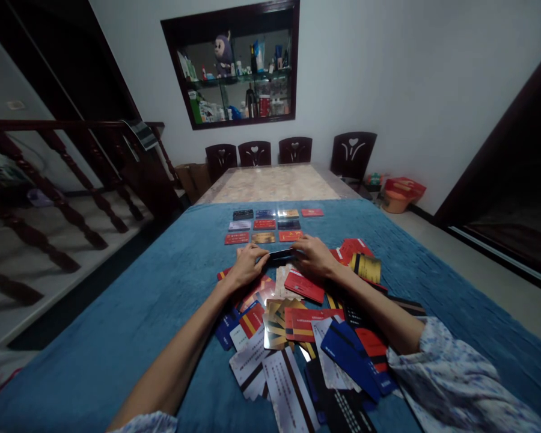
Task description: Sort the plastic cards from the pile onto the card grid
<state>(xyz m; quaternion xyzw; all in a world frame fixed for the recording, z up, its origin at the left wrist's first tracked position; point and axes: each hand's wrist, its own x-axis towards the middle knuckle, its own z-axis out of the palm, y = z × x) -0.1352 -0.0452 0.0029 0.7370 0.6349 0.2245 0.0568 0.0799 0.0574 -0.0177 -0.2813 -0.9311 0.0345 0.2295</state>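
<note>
Between both hands is a dark card [279, 255], held nearly edge-on above the pile. My left hand [249, 263] pinches its left end, fingers closed. At the other end, my right hand [314, 255] has its fingers closed on the card too. Beneath my hands and forearms spreads a loose heap of plastic cards: a red card [304, 285], a gold card [279, 325], a white striped card [289, 388], a blue card [349, 355] and several more. Beyond my hands, several cards lie in three rows, among them a red card [290, 236] and a gold card [264, 238].
A blue cloth [162, 319] covers the near part of the long table, whose marble-like top [270, 183] shows beyond. Dark chairs [295, 150] stand at the far end. To the left runs a wooden railing [63, 162]; an orange bin [395, 201] stands on the floor at right.
</note>
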